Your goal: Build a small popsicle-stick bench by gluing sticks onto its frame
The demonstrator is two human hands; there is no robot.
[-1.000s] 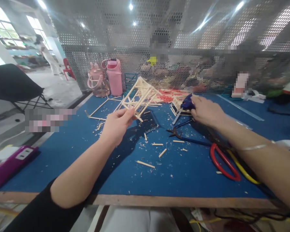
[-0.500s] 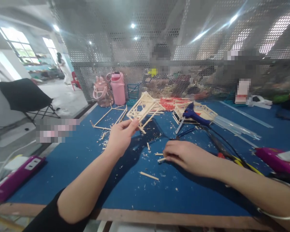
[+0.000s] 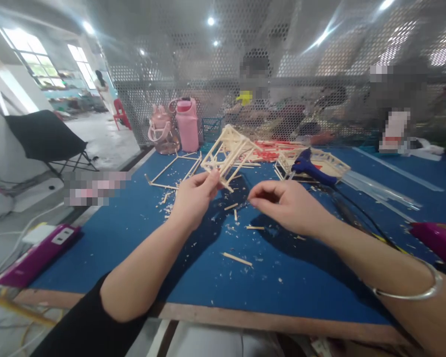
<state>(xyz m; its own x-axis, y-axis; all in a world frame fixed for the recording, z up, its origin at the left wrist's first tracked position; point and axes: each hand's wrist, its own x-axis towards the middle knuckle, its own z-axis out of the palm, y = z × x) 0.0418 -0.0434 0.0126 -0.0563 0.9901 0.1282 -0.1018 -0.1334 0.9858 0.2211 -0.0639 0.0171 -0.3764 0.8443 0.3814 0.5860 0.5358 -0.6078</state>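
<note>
My left hand [image 3: 195, 196] pinches a small frame model of pale wooden sticks [image 3: 228, 153] by its lower corner and holds it tilted above the blue table. To the right of it, my right hand [image 3: 286, 203] has thumb and fingertips pressed together over the table. A short wooden stick [image 3: 231, 206] points out from those fingertips toward the model; its near end is hard to make out. Loose on the table below lie a short stick [image 3: 255, 228] and a longer stick [image 3: 238, 259], among pale shavings.
A blue glue gun [image 3: 312, 171] rests against a stick-built tray [image 3: 338, 166], beside clear glue sticks [image 3: 382, 191]. Red sticks [image 3: 275, 148], an open stick frame [image 3: 163, 173] and a pink bottle [image 3: 188, 126] stand or lie behind. At left is a purple power strip [image 3: 40, 255].
My right hand has lifted off the table and moved forward toward the model, with a short stick taken from the table. My left hand keeps its hold on the model. The view has shifted slightly.
</note>
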